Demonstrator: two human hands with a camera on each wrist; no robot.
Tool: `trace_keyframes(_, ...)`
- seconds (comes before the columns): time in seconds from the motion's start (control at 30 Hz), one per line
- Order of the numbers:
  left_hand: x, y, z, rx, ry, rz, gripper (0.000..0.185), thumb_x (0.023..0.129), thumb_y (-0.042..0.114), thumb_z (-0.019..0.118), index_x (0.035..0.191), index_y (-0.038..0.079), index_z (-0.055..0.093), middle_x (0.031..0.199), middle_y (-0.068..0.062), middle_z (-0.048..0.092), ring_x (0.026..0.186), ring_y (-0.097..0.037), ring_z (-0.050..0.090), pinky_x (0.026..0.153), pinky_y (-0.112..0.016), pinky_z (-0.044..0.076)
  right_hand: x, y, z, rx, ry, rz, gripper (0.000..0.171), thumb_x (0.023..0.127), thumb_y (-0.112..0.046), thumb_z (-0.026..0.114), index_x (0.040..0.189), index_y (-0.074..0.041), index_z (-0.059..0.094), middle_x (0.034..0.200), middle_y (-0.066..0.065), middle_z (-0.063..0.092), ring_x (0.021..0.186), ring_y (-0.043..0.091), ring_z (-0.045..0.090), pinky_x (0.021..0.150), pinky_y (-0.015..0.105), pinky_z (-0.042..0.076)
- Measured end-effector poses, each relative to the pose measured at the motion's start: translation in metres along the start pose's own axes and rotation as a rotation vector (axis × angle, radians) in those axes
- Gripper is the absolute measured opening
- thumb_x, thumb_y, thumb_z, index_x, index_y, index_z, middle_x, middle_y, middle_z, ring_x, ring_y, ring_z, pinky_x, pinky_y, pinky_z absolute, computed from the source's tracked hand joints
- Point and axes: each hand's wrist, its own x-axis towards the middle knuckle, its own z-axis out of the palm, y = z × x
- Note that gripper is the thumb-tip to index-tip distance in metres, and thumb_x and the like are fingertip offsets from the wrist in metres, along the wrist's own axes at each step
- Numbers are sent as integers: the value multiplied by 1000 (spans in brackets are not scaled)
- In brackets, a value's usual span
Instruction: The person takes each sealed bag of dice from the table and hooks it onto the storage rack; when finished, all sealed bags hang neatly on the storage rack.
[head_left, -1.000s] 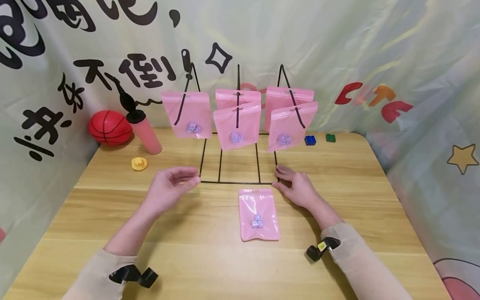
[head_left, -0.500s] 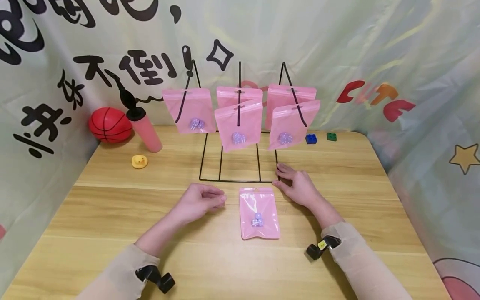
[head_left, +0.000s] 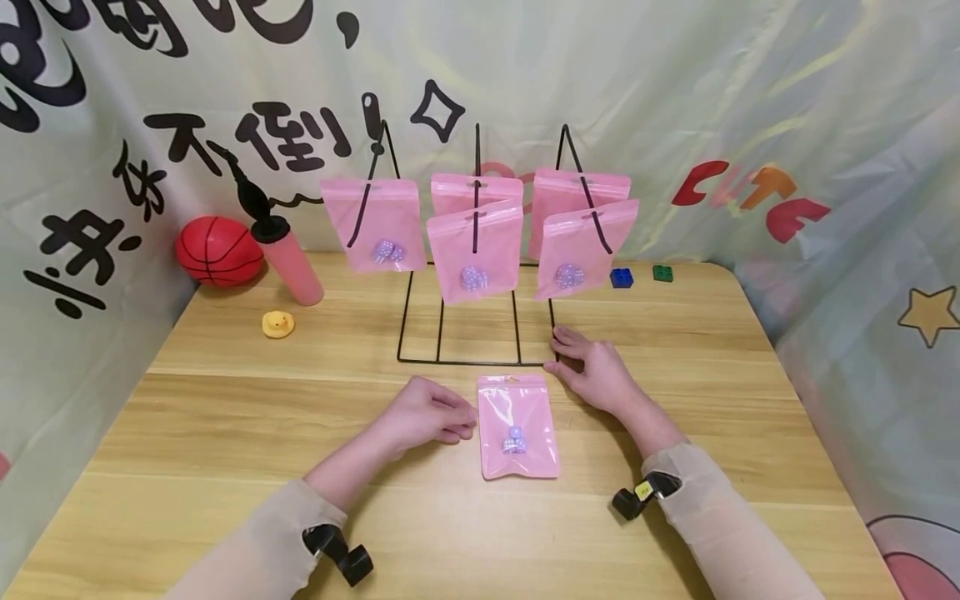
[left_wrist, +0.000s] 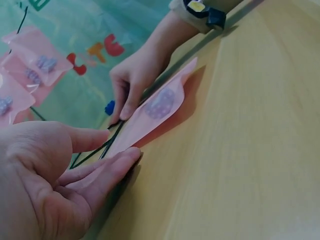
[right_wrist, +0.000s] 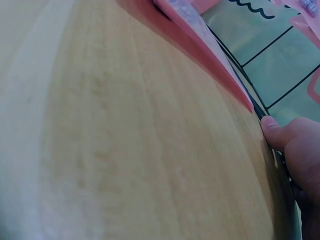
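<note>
A pink zip bag [head_left: 497,417] with several pale purple dotted beads [head_left: 514,442] inside lies flat on the wooden table. At its left edge is my left hand [head_left: 426,412], fingertips right by the bag. In the left wrist view, thumb and fingers of that hand stand apart beside the bag [left_wrist: 142,117]. Behind the bag, the black wire display rack [head_left: 477,363] stands with several similar pink bags [head_left: 475,233] hanging from its hooks. My right hand [head_left: 596,377] pinches the front right corner of the rack's base; in the right wrist view its thumb [right_wrist: 272,127] presses near the wire.
Left of the rack are a red toy basketball [head_left: 219,252], a pink bottle with a black top [head_left: 294,271] and a small yellow duck [head_left: 277,324]. A blue brick [head_left: 622,278] and a green brick [head_left: 662,273] lie at the back right, before a printed curtain [head_left: 825,125].
My left hand has left the rack's front left corner and moved right and nearer, to the left edge of the lying bag. My right hand has stayed at the rack's right corner.
</note>
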Motion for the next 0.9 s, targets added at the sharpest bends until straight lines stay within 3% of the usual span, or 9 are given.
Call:
trace_keyframes(0.47, 11, 0, 21, 32, 25, -55, 15, 94, 0, 78, 101, -12, 76, 81, -17, 77, 71, -21, 77, 67, -31, 65, -1, 3, 4, -4, 22, -11, 48, 98, -23, 80, 134, 6, 68, 147, 20, 59, 141, 37, 52, 116, 54, 43)
trace_keyframes(0.77, 11, 2, 24, 52, 41, -19, 11, 95, -2, 73, 103, -10, 74, 84, -16, 75, 73, -21, 75, 69, -32, 66, 0, 0, 2, -5, 14, -24, 46, 98, -20, 80, 134, 5, 68, 147, 21, 58, 141, 37, 52, 116, 55, 42)
trace_keyframes(0.9, 9, 5, 22, 98, 71, 56, 9, 98, 1, 72, 102, -6, 72, 89, -14, 72, 76, -21, 73, 71, -33, 66, 0, 1, 1, -5, 5, -15, 42, 98, -13, 78, 135, 6, 68, 148, 21, 58, 143, 37, 51, 118, 56, 39)
